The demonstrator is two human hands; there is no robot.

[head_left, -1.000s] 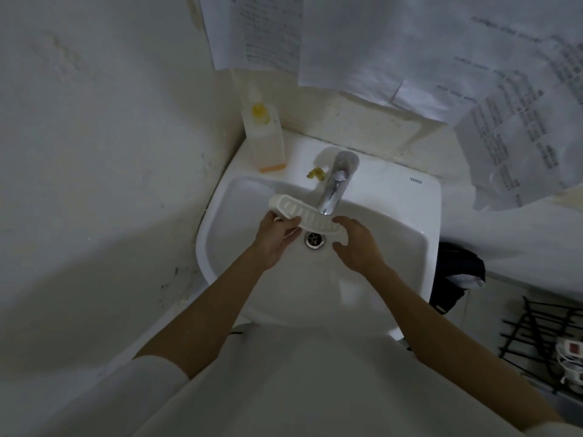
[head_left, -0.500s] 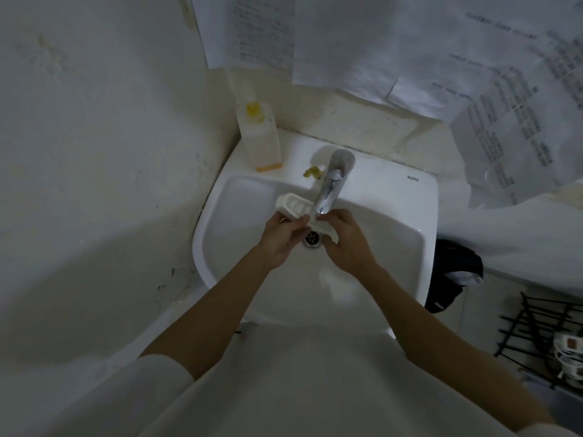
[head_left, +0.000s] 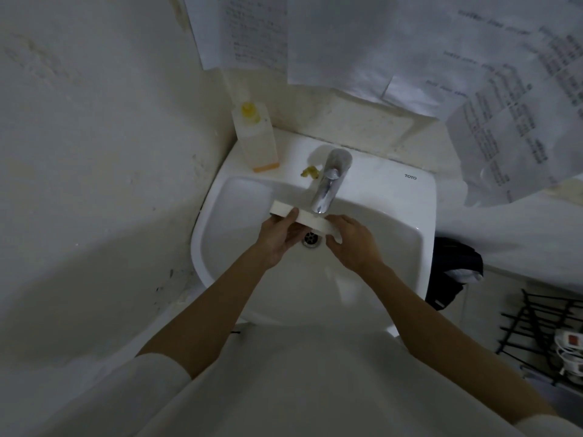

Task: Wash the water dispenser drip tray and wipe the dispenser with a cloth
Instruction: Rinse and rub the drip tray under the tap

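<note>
Dim white walls close round a corner sink (head_left: 419, 247); over its bowl the left hand (head_left: 279, 236) and right hand (head_left: 351, 242) grip the ends of a white drip tray (head_left: 310, 221), fingers curled round it (flat side up), just under the chrome tap (head_left: 328, 184); behind stands a soap bottle (head_left: 257, 140); printed papers (head_left: 347, 42) hang above.

The drip tray (head_left: 307, 220) is a long, shallow white plastic piece, held level over the basin just under the tap's spout and above the drain. Its plain side wall faces the camera, running from upper left to lower right; both ends are gripped.
</note>
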